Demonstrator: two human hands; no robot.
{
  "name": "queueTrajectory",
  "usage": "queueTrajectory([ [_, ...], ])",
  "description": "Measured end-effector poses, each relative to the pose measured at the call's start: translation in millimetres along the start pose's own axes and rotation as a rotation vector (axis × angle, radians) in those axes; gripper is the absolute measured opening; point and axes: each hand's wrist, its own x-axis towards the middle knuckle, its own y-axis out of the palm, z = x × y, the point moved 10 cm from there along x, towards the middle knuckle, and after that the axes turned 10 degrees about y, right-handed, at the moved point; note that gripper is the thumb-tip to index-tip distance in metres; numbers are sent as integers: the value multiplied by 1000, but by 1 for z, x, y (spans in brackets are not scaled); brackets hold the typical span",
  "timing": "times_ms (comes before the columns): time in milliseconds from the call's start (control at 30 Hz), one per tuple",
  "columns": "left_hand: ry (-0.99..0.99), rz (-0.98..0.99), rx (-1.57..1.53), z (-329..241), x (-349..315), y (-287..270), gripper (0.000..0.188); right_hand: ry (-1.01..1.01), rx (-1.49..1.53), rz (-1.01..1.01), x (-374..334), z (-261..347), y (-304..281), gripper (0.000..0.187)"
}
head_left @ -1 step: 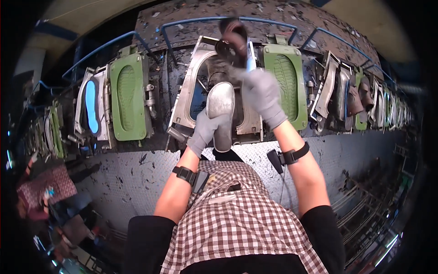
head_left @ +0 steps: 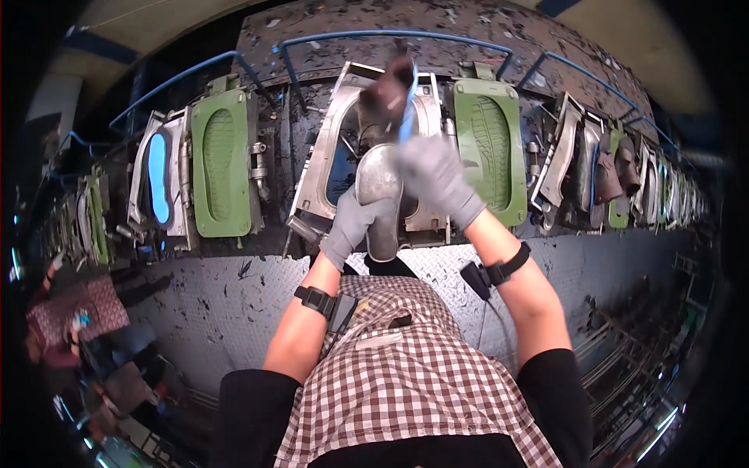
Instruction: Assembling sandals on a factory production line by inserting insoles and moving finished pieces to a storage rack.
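Note:
My gloved left hand (head_left: 356, 224) is wrapped round a silvery metal shoe last (head_left: 380, 178), which points away from me in front of the apron. Held by its near end in my gloved right hand (head_left: 438, 178) is a brown shoe upper (head_left: 388, 93) with a light blue bottom edge. It hangs over the far end of the last and is smeared by motion. Part of the right hand's fingers is blurred too. Behind both hands stands an open metal mould frame (head_left: 320, 156).
Green sole moulds (head_left: 223, 165) stand to the left and right (head_left: 488, 148) of the frame. Further left, a blue insole (head_left: 159, 179) lies on a last. Brown uppers (head_left: 607, 171) sit on the right-hand stations. Blue rails (head_left: 390, 33) run behind. Another person (head_left: 66, 327) is at far left.
The brown upper has swung left and down toward the last. My right hand has shifted slightly left and nearer to me; my left hand keeps its grip on the last.

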Motion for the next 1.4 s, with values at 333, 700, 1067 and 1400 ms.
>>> queueTrajectory([
  [333, -270, 188, 126, 31, -27, 4, 36, -475, 613, 256, -29, 88, 6, 15],
  [700, -220, -361, -313, 12, -15, -23, 59, 432, 690, 189, -55, -7, 52, 50],
  [1067, -2, -80, -337, 11, 62, 0, 64, 741, 901, 49, -60, -22, 79, 52],
  [1400, 89, -266, 202, 22, 124, -28, 72, 610, 589, -82, -24, -66, 62, 46],
])
